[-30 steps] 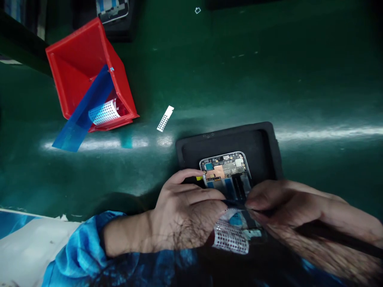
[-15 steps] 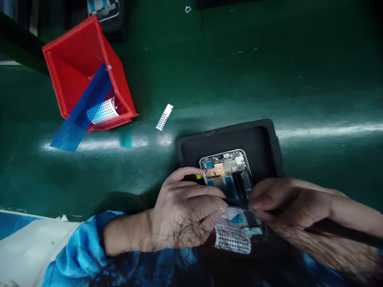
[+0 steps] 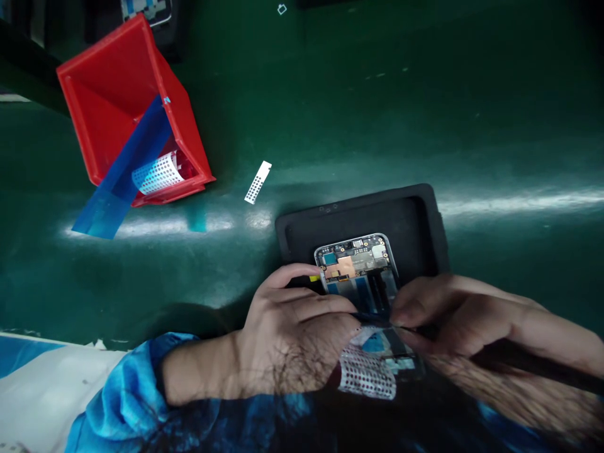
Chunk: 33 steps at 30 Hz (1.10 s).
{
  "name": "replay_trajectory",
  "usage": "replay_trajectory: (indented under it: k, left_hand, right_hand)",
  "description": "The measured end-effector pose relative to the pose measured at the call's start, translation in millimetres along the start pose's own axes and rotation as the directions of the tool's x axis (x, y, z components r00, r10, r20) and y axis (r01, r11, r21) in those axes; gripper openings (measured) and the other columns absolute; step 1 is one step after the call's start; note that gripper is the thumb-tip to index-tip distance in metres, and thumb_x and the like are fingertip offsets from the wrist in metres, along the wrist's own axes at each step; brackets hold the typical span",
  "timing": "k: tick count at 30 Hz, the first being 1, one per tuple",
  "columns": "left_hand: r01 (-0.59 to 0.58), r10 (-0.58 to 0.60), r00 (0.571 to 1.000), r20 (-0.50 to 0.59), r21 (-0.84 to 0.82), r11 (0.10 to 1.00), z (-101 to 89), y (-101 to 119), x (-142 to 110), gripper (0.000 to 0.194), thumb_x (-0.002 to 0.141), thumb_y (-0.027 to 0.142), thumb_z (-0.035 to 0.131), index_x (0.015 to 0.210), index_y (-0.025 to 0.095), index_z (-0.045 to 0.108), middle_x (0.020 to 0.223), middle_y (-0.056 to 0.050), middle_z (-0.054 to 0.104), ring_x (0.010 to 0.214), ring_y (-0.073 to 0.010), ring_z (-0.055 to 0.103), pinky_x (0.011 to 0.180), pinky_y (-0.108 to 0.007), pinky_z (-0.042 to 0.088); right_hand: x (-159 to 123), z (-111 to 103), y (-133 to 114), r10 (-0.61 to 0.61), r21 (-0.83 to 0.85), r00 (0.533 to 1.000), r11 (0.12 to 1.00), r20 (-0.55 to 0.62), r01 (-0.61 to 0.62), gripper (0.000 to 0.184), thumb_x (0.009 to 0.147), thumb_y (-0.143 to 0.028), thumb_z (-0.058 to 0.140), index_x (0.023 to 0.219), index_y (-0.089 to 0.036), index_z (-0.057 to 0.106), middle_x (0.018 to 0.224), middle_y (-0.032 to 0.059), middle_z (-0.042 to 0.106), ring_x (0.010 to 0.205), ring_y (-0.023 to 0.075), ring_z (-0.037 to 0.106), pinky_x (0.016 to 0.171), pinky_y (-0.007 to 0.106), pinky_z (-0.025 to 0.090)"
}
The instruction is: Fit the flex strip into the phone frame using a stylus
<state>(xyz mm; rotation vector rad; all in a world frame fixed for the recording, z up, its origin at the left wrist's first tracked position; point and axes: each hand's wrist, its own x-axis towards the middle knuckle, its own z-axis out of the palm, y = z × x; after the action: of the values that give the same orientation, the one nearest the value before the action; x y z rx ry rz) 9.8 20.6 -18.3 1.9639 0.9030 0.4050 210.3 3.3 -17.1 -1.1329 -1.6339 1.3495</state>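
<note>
The left hand (image 3: 292, 333) curves over the lower half of an opened smartphone (image 3: 356, 267), its grip impossible to tell; the phone sits in a black rubber tray (image 3: 358, 211). The right hand (image 3: 448, 311) pinches a thin dark strip (image 3: 372, 318) at the phone's lower edge, just above a perforated white film (image 3: 365, 375).

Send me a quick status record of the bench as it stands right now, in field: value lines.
left hand: fingers lie against the side of the opened smartphone
right hand: fingertips pinch a thin dark strip over the smartphone
under the hands: perforated white film, partly hidden
smartphone: circuit board exposed, copper-coloured patch on it, lying in a black rubber tray
nearby: loose perforated strip on the green mat
farther off: red plastic bin with blue film hanging over its rim
</note>
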Motion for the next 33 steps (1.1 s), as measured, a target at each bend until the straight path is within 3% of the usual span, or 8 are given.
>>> replay_trajectory:
  k: [5, 10, 16, 23, 30, 33]
  left_hand:
    - [-0.031, 0.031, 0.999, 0.036, 0.002, 1.0, -3.0, 0.6, 1.0, 0.015, 0.073, 0.023, 0.044, 0.084, 0.019, 0.054, 0.086, 0.006, 0.064, 0.065, -0.0064, 0.058, 0.094, -0.029, 0.034]
    - [-0.021, 0.022, 0.997, 0.075, -0.019, 1.0, -2.5, -1.0, -0.2, 0.018, 0.074, 0.027, 0.043, 0.086, 0.02, 0.053, 0.088, 0.008, 0.063, 0.067, -0.0058, 0.058, 0.095, -0.029, 0.033]
    - [-0.024, 0.024, 0.999, 0.044, 0.004, 1.0, -0.6, -3.0, -0.5, 0.014, 0.074, 0.022, 0.044, 0.083, 0.02, 0.055, 0.084, 0.009, 0.064, 0.065, -0.0032, 0.058, 0.094, -0.025, 0.034]
    - [-0.028, 0.028, 1.0, -0.009, 0.038, 0.999, 2.4, 0.2, -1.0, 0.013, 0.069, 0.023, 0.049, 0.08, 0.02, 0.056, 0.084, 0.007, 0.064, 0.063, -0.0056, 0.057, 0.091, -0.03, 0.036]
    - [-0.009, 0.014, 0.999, -0.046, 0.115, 0.993, 3.1, 5.3, 2.1, 0.013, 0.069, 0.02, 0.047, 0.074, 0.019, 0.058, 0.079, 0.007, 0.065, 0.058, -0.0061, 0.057, 0.088, -0.031, 0.037]
    - [-0.004, 0.009, 0.999, -0.046, 0.119, 0.993, 2.3, 4.5, 2.8, 0.012, 0.068, 0.02, 0.048, 0.073, 0.019, 0.059, 0.079, 0.006, 0.066, 0.06, -0.0073, 0.058, 0.089, -0.03, 0.037]
  right_hand:
    - [3.3, -3.2, -2.0, -0.06, -0.022, 0.997, 0.998, 0.05, 0.061, 0.011, 0.067, -0.012, 0.048, 0.062, -0.023, 0.047, 0.066, 0.0019, 0.054, 0.063, 0.0154, 0.056, 0.049, 0.03, 0.05]
    - [2.4, -1.0, 0.3, -0.024, 0.002, 0.999, 1.0, 0.03, 0.024, 0.011, 0.063, -0.012, 0.053, 0.061, -0.022, 0.048, 0.068, 0.0027, 0.053, 0.065, 0.0165, 0.055, 0.05, 0.031, 0.05]
    - [0.8, -0.5, 0.4, 0.003, 0.002, 0.999, 1.0, 0.046, -0.003, 0.011, 0.062, -0.012, 0.054, 0.063, -0.023, 0.05, 0.07, 0.0037, 0.054, 0.068, 0.018, 0.055, 0.052, 0.033, 0.05]
    - [-3.6, -1.6, 0.5, -0.004, 0.031, 0.999, 1.0, 0.04, 0.003, 0.005, 0.066, -0.018, 0.052, 0.066, -0.023, 0.053, 0.067, 0.0034, 0.054, 0.067, 0.0187, 0.056, 0.055, 0.035, 0.049]
    - [-2.3, -3.6, 3.8, -0.001, 0.12, 1.0, 0.993, -0.017, 0.003, 0.006, 0.066, -0.018, 0.051, 0.064, -0.023, 0.052, 0.064, 0.0026, 0.056, 0.062, 0.0184, 0.057, 0.051, 0.036, 0.05]
    - [0.8, -2.2, 3.9, 0.092, 0.119, 0.981, 0.99, -0.169, -0.073, 0.019, 0.057, -0.004, 0.056, 0.059, -0.022, 0.05, 0.063, 0.0012, 0.055, 0.061, 0.0173, 0.056, 0.049, 0.034, 0.049]
